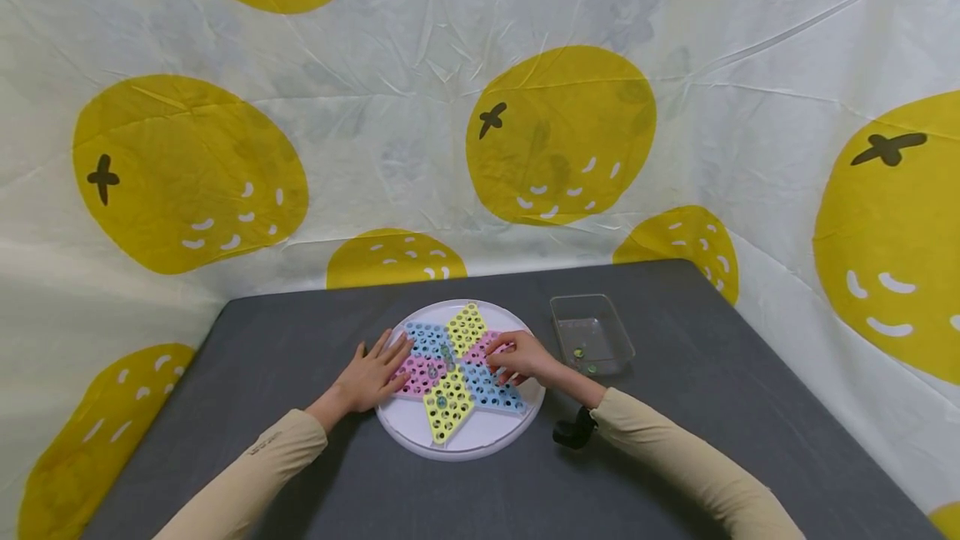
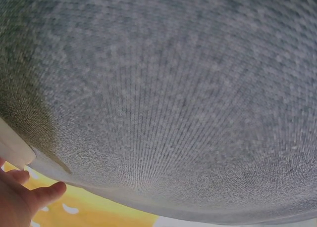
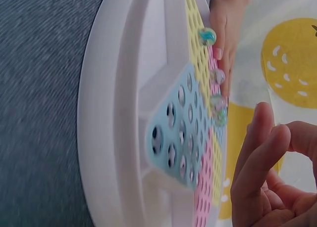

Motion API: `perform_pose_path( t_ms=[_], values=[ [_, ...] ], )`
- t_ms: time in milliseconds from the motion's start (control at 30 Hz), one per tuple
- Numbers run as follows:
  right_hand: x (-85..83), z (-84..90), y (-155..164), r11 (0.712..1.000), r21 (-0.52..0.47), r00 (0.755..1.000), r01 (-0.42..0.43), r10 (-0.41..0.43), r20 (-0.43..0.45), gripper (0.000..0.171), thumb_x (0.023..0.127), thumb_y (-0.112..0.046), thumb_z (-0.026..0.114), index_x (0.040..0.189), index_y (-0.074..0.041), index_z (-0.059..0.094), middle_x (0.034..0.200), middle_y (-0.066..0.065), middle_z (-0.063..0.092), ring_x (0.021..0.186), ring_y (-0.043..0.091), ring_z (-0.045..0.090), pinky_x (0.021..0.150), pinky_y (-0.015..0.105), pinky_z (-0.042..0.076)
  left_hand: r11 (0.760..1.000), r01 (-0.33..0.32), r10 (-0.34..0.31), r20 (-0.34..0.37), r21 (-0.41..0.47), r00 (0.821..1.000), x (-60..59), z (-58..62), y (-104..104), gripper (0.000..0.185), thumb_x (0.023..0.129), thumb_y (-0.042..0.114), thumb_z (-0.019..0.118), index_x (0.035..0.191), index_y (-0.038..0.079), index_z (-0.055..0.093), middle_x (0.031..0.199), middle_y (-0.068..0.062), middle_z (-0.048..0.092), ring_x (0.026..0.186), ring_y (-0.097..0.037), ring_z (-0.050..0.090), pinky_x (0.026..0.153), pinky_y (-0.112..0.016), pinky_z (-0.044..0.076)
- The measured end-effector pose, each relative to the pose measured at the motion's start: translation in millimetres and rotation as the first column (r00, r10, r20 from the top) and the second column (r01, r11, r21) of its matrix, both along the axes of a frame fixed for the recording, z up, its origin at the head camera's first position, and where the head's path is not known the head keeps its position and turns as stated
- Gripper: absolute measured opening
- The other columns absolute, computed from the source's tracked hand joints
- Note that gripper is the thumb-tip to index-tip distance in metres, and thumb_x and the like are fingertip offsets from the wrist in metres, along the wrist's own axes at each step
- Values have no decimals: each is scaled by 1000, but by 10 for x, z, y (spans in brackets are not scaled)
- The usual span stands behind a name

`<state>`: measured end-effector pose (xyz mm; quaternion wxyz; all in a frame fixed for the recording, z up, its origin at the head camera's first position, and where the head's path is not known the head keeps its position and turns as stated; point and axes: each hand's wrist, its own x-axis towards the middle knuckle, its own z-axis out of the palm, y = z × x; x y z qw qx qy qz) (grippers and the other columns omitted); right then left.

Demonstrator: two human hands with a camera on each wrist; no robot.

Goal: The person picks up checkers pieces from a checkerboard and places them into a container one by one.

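Marble work at the star board [image 1: 457, 432].
My left hand [image 1: 375, 373] lies flat, steadying; my right hand [image 1: 521, 357] hovers curled, apparently empty — next needs a precise pinch.

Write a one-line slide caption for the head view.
Left hand rests flat on a star-shaped marble board; right hand hovers over its pink section.

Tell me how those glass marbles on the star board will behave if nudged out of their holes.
The marbles look smooth and round, so they would probably roll freely once out of a hole. The board has a raised white rim, likely catching strays. Being glossy, they may slip from the right hand fingers.
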<state>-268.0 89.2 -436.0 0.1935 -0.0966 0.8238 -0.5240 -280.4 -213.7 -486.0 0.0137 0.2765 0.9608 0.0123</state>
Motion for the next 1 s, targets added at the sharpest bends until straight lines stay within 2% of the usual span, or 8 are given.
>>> perform_pose_path(
  t_ms=[333,833,1000],
  values=[
    [69,-55,-203,997,-21,998,-70,70,1,25,84,-16,59,103,0,61,81,16,68,47,8,58,42,23,45,1000,11,-11,-13,20,1000,20,9,6,61,92,48,34,143,17,20,150,-5,18,138,-34,10,99,-66,17],
    [177,-127,-418,987,21,987,-160,160,6,24,81,-17,63,101,-5,65,75,12,69,45,7,58,39,19,42,1000,3,-2,-13,11,1000,23,10,7,61,92,50,32,143,19,18,150,-3,17,139,-32,10,99,-65,18],
    [204,-160,-471,981,31,981,-193,193,3,25,80,-17,65,102,-5,65,73,10,69,46,8,58,39,18,42,1000,9,-9,-24,18,1000,29,11,13,61,91,48,34,143,17,22,150,-5,19,138,-34,12,98,-66,19]
  ],
)
